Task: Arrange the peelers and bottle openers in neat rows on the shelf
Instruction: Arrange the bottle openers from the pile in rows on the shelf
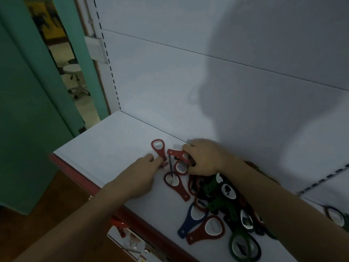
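**While a red peeler is gripped, a red opener is touched at the far side of the shelf**

Where the white shelf [105, 148] meets the back panel [188, 82], a red peeler [177, 154] is held by the right hand [204, 157]. The grip is clamped on its handle, the fingers are curled round it, and the forked head is pointed to the left. Just left of the peeler, a red bottle opener [158, 148] is laid flat on the shelf, ring end far and handle end near. Its handle end is touched by the fingertips of the left hand [139, 178], whose grip is apart, the fingers being stretched out nearly straight. Two more red openers [176, 184] are laid just on the near side of the peeler, one of them partly under the right hand. Further to the near right, a loose pile [217, 197] of red, green and black peelers and openers is heaped on the shelf and is partly hidden by the right forearm. At the near side of the pile a blue opener [189, 220], a near red opener [207, 228] and a green opener [244, 246] are spread flat. A teal wall [28, 110] is seen at the left, and a white stool [72, 72] is seen far beyond it.
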A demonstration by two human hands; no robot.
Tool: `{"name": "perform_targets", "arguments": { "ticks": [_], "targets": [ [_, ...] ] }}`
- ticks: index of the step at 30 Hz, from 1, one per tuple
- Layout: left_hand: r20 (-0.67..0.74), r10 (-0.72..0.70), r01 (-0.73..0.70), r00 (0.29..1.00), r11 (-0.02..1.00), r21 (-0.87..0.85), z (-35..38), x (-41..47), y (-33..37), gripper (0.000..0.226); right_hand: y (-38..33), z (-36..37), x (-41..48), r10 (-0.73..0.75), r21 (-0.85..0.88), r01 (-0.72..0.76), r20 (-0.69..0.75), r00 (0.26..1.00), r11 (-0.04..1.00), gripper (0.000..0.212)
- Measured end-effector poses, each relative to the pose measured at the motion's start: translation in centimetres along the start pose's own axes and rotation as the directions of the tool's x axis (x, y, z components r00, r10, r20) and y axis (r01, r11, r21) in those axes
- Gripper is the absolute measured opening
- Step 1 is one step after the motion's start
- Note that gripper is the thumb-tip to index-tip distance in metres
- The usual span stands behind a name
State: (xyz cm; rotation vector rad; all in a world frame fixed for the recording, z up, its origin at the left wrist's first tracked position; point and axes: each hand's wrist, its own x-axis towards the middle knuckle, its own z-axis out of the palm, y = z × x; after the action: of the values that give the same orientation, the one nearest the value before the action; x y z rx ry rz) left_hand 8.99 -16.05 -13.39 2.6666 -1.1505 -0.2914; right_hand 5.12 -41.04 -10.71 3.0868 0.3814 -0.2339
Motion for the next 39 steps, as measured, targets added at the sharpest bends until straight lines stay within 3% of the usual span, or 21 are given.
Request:
{"name": "perform_targets", "arguments": {
  "ticks": [3, 5, 8, 11, 13, 15, 17, 21, 22, 24, 27, 29, 33, 37, 39],
  "targets": [
    [0.032, -0.051, 0.057, 0.998, 0.972, -0.226, -1.4, 0.4, -1.2, 0.031, 0.1, 0.5, -0.4, 0.035, 0.119, -0.022, -0.115, 0.993, 0.993, 0.036],
    [-0.030, -0.192, 0.146, 0.981, 0.832, -0.534, -2.1, 0.9, -1.2, 0.028, 0.2, 0.8, -0.9, 0.105, 0.323, -0.035, -0.201, 0.974, 0.946, 0.030],
    [0.017, -0.434, 0.171, 0.901, 0.317, -0.933, -2.2, 2.0, 0.4, 0.026, 0.1, 1.2, -1.4, 0.196, 0.511, -0.004, -0.321, 0.927, 0.860, 0.025],
    [0.197, -0.310, 0.152, 0.930, -0.163, -0.975, -1.5, 2.7, 2.2, 0.028, 0.0, 1.0, -1.4, 0.272, 0.594, 0.010, -0.384, 0.883, 0.805, 0.024],
    [0.238, -0.188, 0.152, 0.953, -0.381, -0.912, -1.0, 3.3, 2.9, 0.042, -0.1, 0.5, -1.5, 0.324, 0.661, -0.004, -0.363, 0.874, 0.750, 0.021],
    [0.244, -0.130, 0.147, 0.961, -0.508, -0.849, -0.9, 4.0, 3.6, 0.041, -0.2, -0.3, -1.7, 0.388, 0.749, -0.011, -0.331, 0.860, 0.663, 0.017],
    [0.258, -0.149, 0.147, 0.955, -0.515, -0.844, -0.8, 5.0, 4.3, 0.036, -0.1, -1.5, -2.0, 0.464, 0.838, -0.005, -0.298, 0.834, 0.546, 0.014],
    [0.289, -0.164, 0.161, 0.943, -0.535, -0.830, -1.1, 6.7, 6.1, 0.019, 0.6, -3.5, -2.5, 0.523, 0.993, 0.009, -0.071, 0.849, 0.119, 0.014],
    [0.296, -0.138, 0.171, 0.945, -0.563, -0.809, -1.1, 7.0, 6.6, 0.022, 0.5, -3.9, -2.6, 0.511, 0.998, 0.011, -0.044, 0.858, 0.066, 0.017],
    [0.286, -0.006, 0.220, 0.958, -0.622, -0.751, -1.0, 7.0, 7.6, 0.036, 0.0, -4.2, -2.6, 0.511, 0.997, 0.027, -0.062, 0.857, 0.075, 0.022],
    [0.266, 0.212, 0.339, 0.940, -0.628, -0.700, -0.3, 6.7, 8.3, 0.064, -0.4, -4.5, -2.5, 0.565, 0.987, 0.050, -0.130, 0.815, 0.154, 0.020],
    [0.255, 0.288, 0.383, 0.923, -0.617, -0.687, -0.2, 6.6, 8.5, 0.071, -0.4, -4.7, -2.6, 0.601, 0.990, 0.085, -0.137, 0.787, 0.115, 0.018],
    [0.283, 0.335, 0.432, 0.899, -0.571, -0.697, -0.2, 6.5, 9.5, 0.074, -0.7, -5.1, -3.0, 0.610, 0.992, 0.116, -0.121, 0.783, 0.047, 0.023],
    [0.307, 0.300, 0.428, 0.903, -0.568, -0.704, 0.3, 6.7, 10.1, 0.066, -1.0, -5.4, -3.6, 0.613, 0.983, 0.157, -0.183, 0.768, 0.096, 0.026],
    [0.304, 0.306, 0.429, 0.902, -0.554, -0.714, 0.3, 6.6, 10.3, 0.061, -1.2, -5.5, -4.0, 0.633, 0.971, 0.231, -0.216, 0.743, 0.060, 0.033]
  ]
}}
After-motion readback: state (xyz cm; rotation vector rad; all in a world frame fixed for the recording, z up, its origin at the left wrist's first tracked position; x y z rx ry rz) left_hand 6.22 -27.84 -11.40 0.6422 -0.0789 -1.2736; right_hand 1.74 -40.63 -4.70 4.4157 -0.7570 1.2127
